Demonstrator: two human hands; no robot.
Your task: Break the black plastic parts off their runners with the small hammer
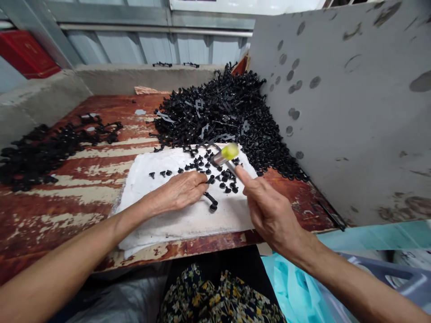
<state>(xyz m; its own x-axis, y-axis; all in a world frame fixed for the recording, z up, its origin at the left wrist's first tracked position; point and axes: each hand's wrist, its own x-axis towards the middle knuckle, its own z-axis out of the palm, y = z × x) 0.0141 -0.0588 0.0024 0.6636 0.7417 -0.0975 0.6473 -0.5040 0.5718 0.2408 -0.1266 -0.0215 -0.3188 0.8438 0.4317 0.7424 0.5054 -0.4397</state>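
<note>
A small hammer [222, 157] with a metal head and a yellow-green face is gripped in my right hand [269, 208], its head raised over the white cloth and slightly blurred. My left hand [183, 190] rests on the cloth [168, 224], fingers closed on a slim black plastic part [211, 201]. One end of that part, with a round knob, sticks out toward me. Around the fingertips lie several small black mushroom-shaped plugs [228, 189], some standing and some tipped over. What the fingers cover is hidden.
Behind the cloth rises a big heap of black parts [218, 107], leaning against a grey spotted panel [343, 116] on the right. More black pieces [50, 148] lie at left on the worn red-brown table [84, 202]. Turquoise plastic [292, 282] hangs below right.
</note>
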